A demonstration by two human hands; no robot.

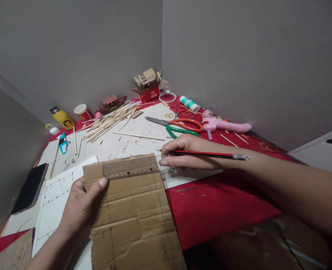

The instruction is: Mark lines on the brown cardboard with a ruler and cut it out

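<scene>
My left hand (83, 198) grips the left edge of a creased sheet of brown cardboard (137, 221), its thumb resting on top. Under the thumb tip lies the left end of a clear ruler (132, 169), set across the upper part of the sheet. Pencil lines run down the cardboard near both sides. My right hand (182, 152) is closed around a red and black pencil (205, 153), whose point faces left beside the cardboard's upper right corner. That point appears to be off the sheet.
Thin wooden sticks (109, 122) are piled behind the cardboard. Scissors with orange and green handles (179, 125) lie near a pink glue gun (224, 124). A phone (30, 187) and paper with drawn trusses (59, 189) are on the left. Model boats (147, 80) stand at the back.
</scene>
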